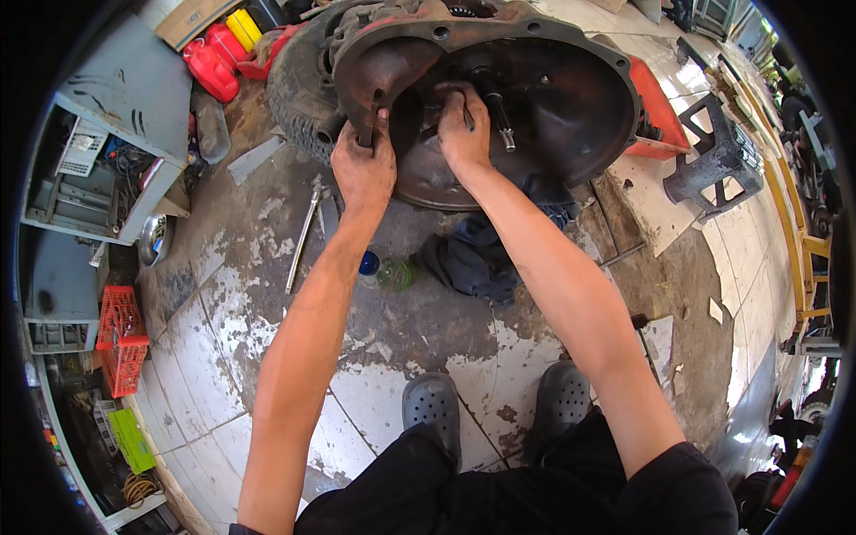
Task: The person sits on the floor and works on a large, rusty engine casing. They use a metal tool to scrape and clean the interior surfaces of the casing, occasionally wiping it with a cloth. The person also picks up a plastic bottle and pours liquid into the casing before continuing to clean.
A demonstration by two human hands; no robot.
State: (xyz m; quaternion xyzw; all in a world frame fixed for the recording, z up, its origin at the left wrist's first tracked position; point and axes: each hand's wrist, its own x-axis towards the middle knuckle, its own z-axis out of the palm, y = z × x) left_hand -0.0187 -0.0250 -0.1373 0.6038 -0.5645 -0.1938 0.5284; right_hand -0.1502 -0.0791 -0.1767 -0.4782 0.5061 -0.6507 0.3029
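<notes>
The bell housing stands on the floor, open side up. Left hand fingers clamp its near rim, steadying it; right hand fingers close around a thin tool beside the central shaft.

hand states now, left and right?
Left hand: closed on a dark tool handle.
Right hand: closed on a thin tool inside the housing.

The housing mouth is crowded by the shaft and both hands. Open floor is left below, interrupted only by a rag, bottle and wrench.
</notes>
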